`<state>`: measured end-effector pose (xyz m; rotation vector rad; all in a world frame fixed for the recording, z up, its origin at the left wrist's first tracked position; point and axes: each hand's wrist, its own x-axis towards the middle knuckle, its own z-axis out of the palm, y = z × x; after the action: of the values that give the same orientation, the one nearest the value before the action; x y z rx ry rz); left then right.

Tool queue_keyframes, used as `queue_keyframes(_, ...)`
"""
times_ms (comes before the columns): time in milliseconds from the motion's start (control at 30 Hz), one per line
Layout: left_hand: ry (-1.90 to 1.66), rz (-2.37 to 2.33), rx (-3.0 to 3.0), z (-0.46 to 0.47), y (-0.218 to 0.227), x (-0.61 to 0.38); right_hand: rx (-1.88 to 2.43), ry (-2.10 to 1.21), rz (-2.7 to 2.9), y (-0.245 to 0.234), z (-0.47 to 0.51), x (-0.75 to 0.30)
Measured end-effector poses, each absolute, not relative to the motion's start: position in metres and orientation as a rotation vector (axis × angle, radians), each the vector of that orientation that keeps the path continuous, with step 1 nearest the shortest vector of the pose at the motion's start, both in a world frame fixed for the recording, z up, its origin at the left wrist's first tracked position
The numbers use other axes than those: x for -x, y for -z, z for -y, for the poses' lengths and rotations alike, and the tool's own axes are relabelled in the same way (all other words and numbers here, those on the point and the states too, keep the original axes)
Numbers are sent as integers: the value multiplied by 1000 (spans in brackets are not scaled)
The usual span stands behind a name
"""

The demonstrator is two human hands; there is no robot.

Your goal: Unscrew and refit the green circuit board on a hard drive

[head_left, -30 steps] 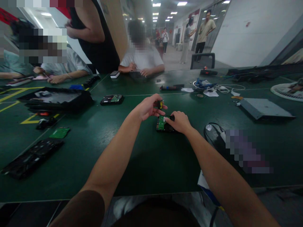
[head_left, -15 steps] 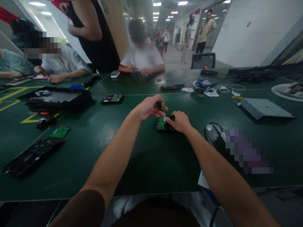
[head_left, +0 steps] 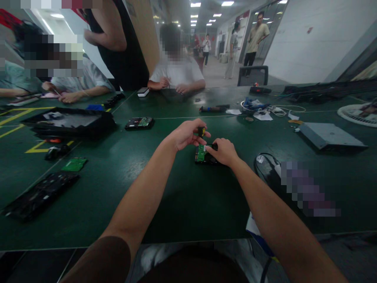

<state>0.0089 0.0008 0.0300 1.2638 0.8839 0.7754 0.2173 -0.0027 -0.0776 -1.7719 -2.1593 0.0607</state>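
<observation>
A hard drive (head_left: 201, 155) lies on the green table in front of me, its green circuit board facing up. My left hand (head_left: 190, 135) is closed around the short black-and-yellow handle of a screwdriver (head_left: 201, 131), held upright over the drive's far left part. Fingers hide the screwdriver's shaft and tip. With thumb and fingers, my right hand (head_left: 224, 152) grips the drive from the right and covers that end of it.
Left lie a black tray (head_left: 70, 122), a loose green circuit board (head_left: 74, 164) and a long black panel (head_left: 44, 192). Another drive (head_left: 139, 123) sits beyond. To the right are a grey metal box (head_left: 331, 135) and cables (head_left: 256, 105). A person (head_left: 176, 72) sits opposite.
The screwdriver handle has turned slightly in my left hand, and the fingers have shifted a little. My right hand and the hard drive stay put.
</observation>
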Motion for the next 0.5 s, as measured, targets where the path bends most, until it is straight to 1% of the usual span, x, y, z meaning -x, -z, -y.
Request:
queue_keyframes(300, -846, -1004, -1349, -1, -33, -6, 1790, -82, 2169, 75, 3, -217)
queue_keyframes(500, -794, -913, -1318, 1, -33, -10, 1783, -81, 2162, 76, 3, -217)
